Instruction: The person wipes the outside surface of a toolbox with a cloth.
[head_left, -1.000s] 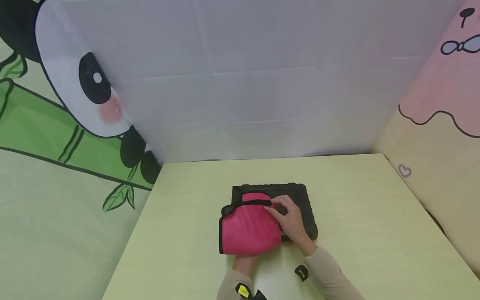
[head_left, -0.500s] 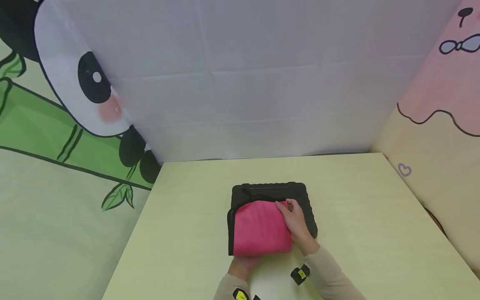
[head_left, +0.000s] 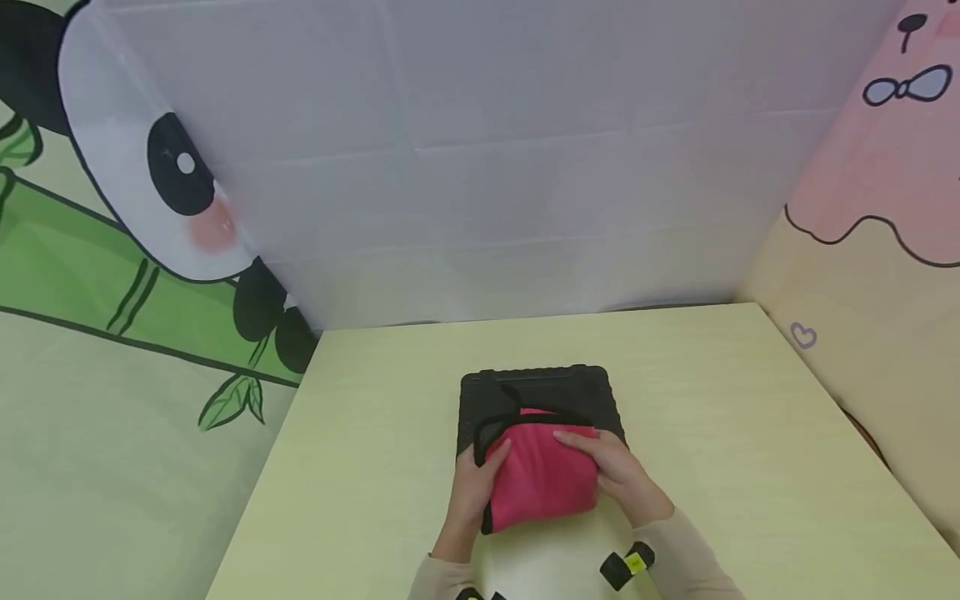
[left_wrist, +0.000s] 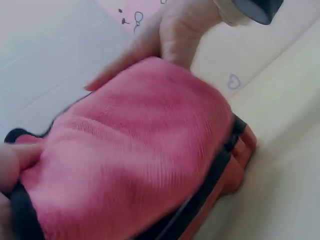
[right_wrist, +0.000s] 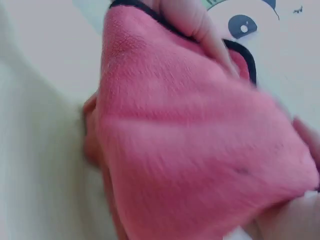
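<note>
A folded pink cloth with black edging is between my hands, over the front part of a black case. My left hand grips its left side, thumb on top of the pink face. On the opposite side, my right hand pinches the upper right corner, with the thumb laid along the top. The cloth looks fuzzy and bulges in the left wrist view, where an orange and black edge shows beneath it. It hides the front of the case and most of the left fingers.
A pale yellow table extends around the case. Behind it stands a white backdrop, with a printed panda on the left and a pink figure on the right.
My left hand has come out from under the cloth to grip its left side. The cloth has shifted right and toward me, uncovering more of the case's back; the right hand keeps its corner.
</note>
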